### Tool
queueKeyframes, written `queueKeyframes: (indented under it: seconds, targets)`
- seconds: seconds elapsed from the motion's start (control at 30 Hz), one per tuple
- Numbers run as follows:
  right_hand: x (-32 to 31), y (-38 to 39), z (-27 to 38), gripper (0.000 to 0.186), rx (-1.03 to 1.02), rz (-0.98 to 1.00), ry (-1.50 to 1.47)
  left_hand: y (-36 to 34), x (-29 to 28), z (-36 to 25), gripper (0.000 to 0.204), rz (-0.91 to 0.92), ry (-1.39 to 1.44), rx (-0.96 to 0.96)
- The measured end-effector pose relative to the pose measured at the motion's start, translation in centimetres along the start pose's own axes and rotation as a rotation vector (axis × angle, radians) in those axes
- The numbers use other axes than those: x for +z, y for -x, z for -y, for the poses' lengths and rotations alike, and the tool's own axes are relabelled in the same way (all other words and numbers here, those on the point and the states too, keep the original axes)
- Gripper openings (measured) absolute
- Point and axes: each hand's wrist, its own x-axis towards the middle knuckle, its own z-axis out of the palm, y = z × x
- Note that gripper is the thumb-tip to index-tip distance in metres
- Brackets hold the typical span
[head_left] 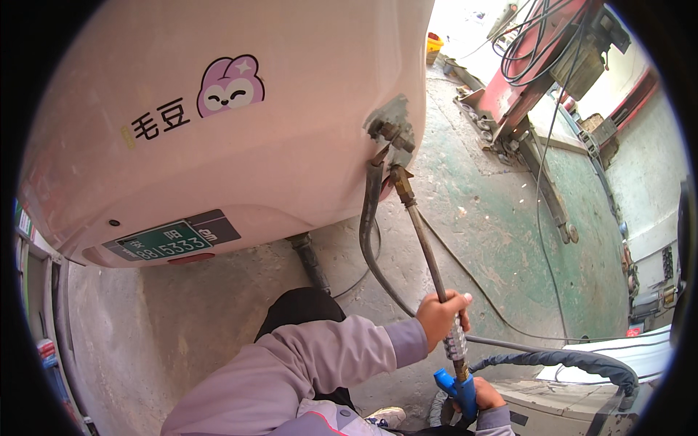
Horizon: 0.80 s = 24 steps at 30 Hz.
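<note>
A long slide-hammer dent puller (430, 254) slants from the pink car's rear corner down toward me. Its brass-coloured tip meets the bodywork beside a sanded bare-metal patch (400, 112); the exact contact is too small to tell. My left hand (442, 320) is closed round the shaft at the top of the knurled silver sliding weight (455, 343). Lower down, my right hand (488, 397) grips the blue pistol handle (465, 398), its fingers partly hidden. A clamp (396, 136) sits on the bare patch, with a thick black cable (368, 218) hanging from it.
The pink car (240, 160) fills the upper left. A beige machine (538, 407) with a sleeved hose (567, 358) stands at lower right. Thin cable (502, 316) trails over the floor. A red lift post (509, 87) with a metal arm (545, 182) stands at upper right.
</note>
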Motion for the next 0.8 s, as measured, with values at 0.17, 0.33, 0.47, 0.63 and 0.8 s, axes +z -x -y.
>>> queueKeyframes:
  seconds: [0.17, 0.33, 0.47, 0.63, 0.8]
  targets:
    - [-0.1, 0.3, 0.1, 0.025, -0.044, -0.016, 0.077, -1.2, -0.5, -4.9, 0.032, -0.042, 0.107, 0.06]
    - [0.0, 0.6, 0.1, 0.026, -0.064, -0.01, 0.125, 0.2, 0.2, -2.1, 0.033, -0.087, -0.337, 0.129]
    - [0.2, 0.7, 0.5, 0.028, 0.023, -0.027, 0.03, 1.1, 0.4, 2.5, 0.031, -0.004, 0.002, 0.058]
    - [0.2, 0.4, 1.0, 0.032, -0.021, 0.002, 0.072, 0.3, 0.2, 0.2, 0.033, -0.039, 0.018, -0.043]
    - [0.0, 0.9, 0.4, 0.034, 0.0, -0.057, 0.041, -0.7, 0.4, -4.9, 0.043, -0.128, 0.118, 0.118]
